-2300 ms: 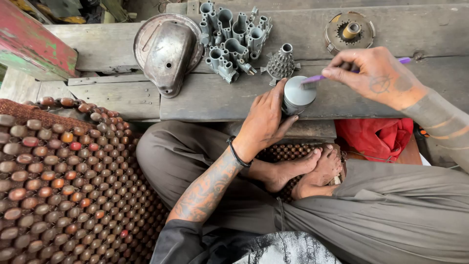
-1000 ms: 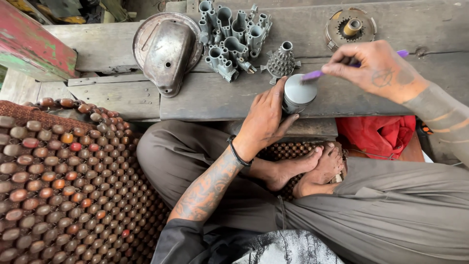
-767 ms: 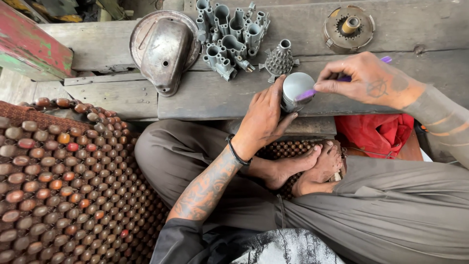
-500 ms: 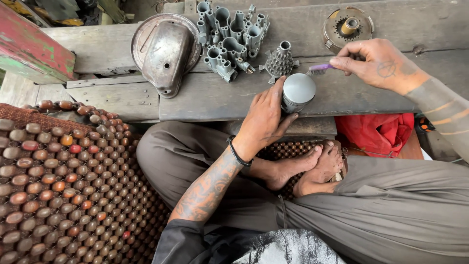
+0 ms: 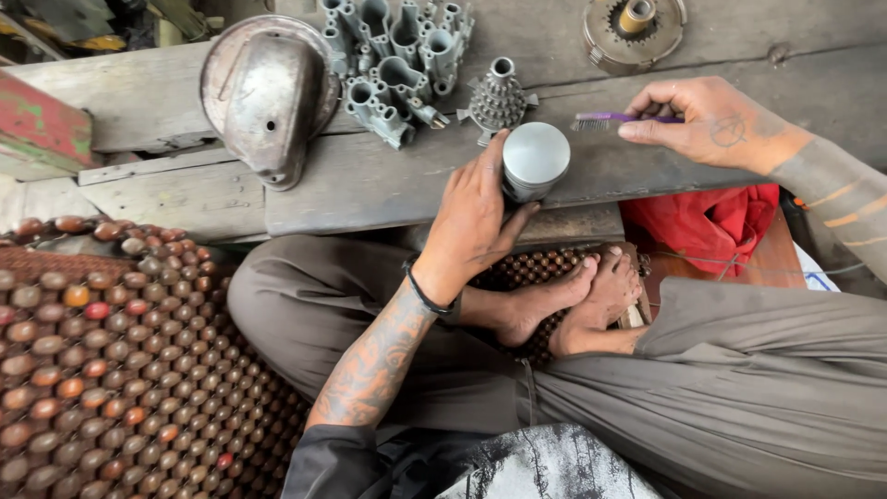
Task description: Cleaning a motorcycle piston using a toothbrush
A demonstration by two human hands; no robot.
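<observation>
- A person sits cross-legged at a low wooden bench.
- The left hand is wrapped around a round silver metal piston standing on the bench edge.
- The right hand, well apart, pinches a purple brush, bristles just beside the piston.
- Grey metal castings and a domed metal cover lie behind.

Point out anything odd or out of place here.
Nothing stands out. The left hand steadies the upright metal cylinder on the wooden bench; the right hand holds a purple brush clear of it.
</observation>
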